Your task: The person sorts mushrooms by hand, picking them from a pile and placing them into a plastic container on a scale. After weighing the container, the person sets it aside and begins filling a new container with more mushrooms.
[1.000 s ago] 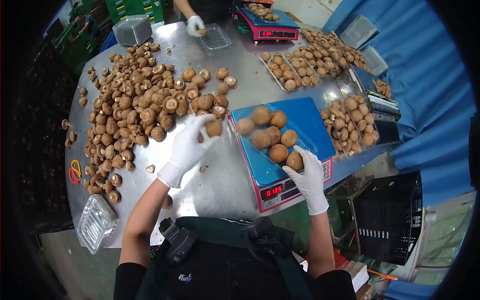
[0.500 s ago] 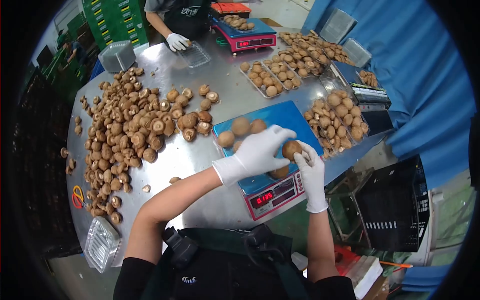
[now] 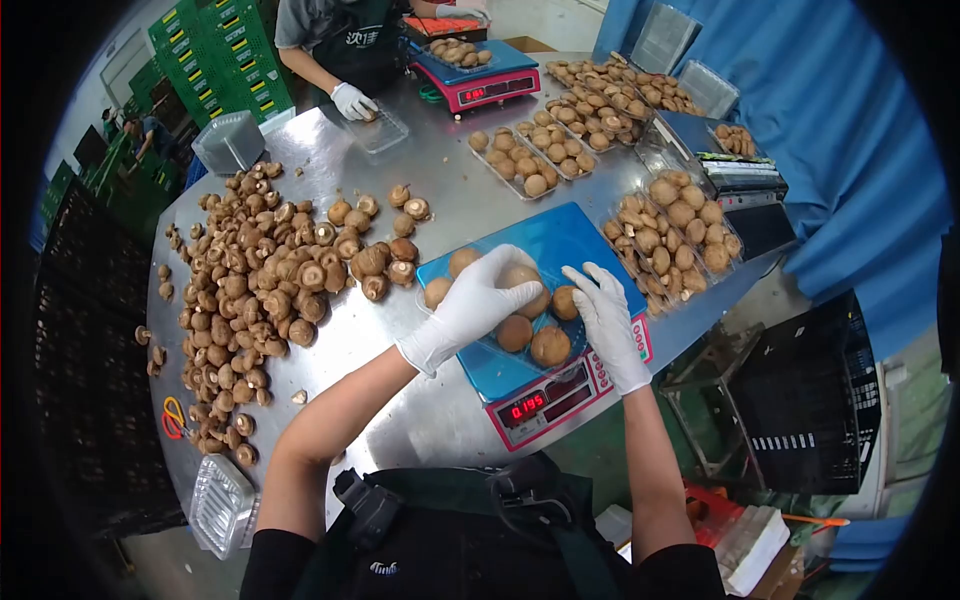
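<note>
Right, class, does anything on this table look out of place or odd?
Two things: the empty clear tray at the table's near-left corner seems to jut past the edge, where it might get knocked, and a few stray mushrooms lie apart from the pile, by the left edge.

The left hand [image 3: 480, 303] and right hand [image 3: 612, 328] are gloved in plain white. The shiitake mushrooms [image 3: 235, 288] are brown with pale stems; the nearer digital scale [image 3: 590, 242] has a bright blue pan [image 3: 497, 375], pinkish-red edging — and glowing red digits [image 3: 527, 407]. The tabletop [image 3: 438, 172] is silvery grey, the curtain [image 3: 805, 140] blue, the stacked crates [image 3: 222, 62] green — patterned with yellow-and-black patches.
</note>
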### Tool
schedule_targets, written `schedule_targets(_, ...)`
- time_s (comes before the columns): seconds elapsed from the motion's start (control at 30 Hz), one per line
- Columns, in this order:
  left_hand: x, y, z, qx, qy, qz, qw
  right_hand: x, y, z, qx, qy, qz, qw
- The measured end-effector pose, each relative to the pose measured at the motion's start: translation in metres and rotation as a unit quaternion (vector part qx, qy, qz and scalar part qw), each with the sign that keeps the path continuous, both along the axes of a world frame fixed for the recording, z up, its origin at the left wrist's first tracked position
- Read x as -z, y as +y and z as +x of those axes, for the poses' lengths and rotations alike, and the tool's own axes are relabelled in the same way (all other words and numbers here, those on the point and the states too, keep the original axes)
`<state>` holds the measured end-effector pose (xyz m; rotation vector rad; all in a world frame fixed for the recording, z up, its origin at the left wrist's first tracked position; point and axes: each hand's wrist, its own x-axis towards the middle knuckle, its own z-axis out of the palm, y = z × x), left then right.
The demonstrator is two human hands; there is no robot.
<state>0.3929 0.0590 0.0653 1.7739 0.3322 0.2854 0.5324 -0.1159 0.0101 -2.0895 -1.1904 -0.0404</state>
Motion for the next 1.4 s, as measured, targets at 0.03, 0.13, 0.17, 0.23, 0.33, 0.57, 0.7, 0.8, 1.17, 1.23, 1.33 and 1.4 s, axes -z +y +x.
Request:
schedule_targets(0.03,0.004,0.0,0.002,0.0,0.001,0.001,1.0,-0.002,0.001,0.0,-0.012,0.015,-0.005,1.0)
schedule_targets(0.13,0.01,-0.001,0.008,0.012,-0.003,0.013,1.0,-0.007,-0.002,-0.001,-0.046,0.024,-0.019,0.998)
schedule_targets(0.17,0.01,-0.001,0.009,0.013,-0.001,0.021,1.0,-0.007,-0.002,0.0,-0.046,0.023,-0.019,0.998)
schedule_targets(0.23,0.012,-0.003,0.012,0.016,0.001,0.026,1.0,-0.006,-0.004,0.0,-0.065,0.07,-0.016,0.995)
schedule_targets(0.33,0.021,-0.003,0.017,-0.003,-0.049,0.051,0.998,-0.004,-0.005,-0.001,-0.032,0.019,-0.021,0.999)
schedule_targets(0.57,0.03,0.002,0.019,-0.046,-0.052,0.199,0.978,-0.038,-0.004,-0.022,0.036,-0.014,-0.099,0.994)
schedule_targets(0.7,0.033,0.003,0.019,-0.046,-0.042,0.172,0.983,-0.027,-0.004,-0.014,0.032,0.13,-0.031,0.99)
schedule_targets(0.8,0.032,0.004,0.017,-0.053,-0.03,0.156,0.986,-0.03,-0.006,-0.005,-0.009,0.197,0.015,0.98)
schedule_targets(1.17,0.023,-0.003,0.017,-0.05,-0.023,0.11,0.992,-0.01,0.004,0.002,-0.044,0.095,0.03,0.994)
schedule_targets(1.23,0.01,-0.011,0.019,-0.049,-0.032,0.125,0.99,-0.026,0.0,-0.007,0.022,0.17,0.106,0.979)
schedule_targets(1.33,0.001,-0.024,0.028,-0.032,-0.003,0.128,0.991,-0.04,-0.015,-0.019,-0.02,0.073,0.073,0.994)
schedule_targets(1.4,-0.002,-0.034,0.034,-0.005,0.014,0.105,0.994,-0.047,-0.017,-0.032,-0.028,0.019,0.05,0.998)
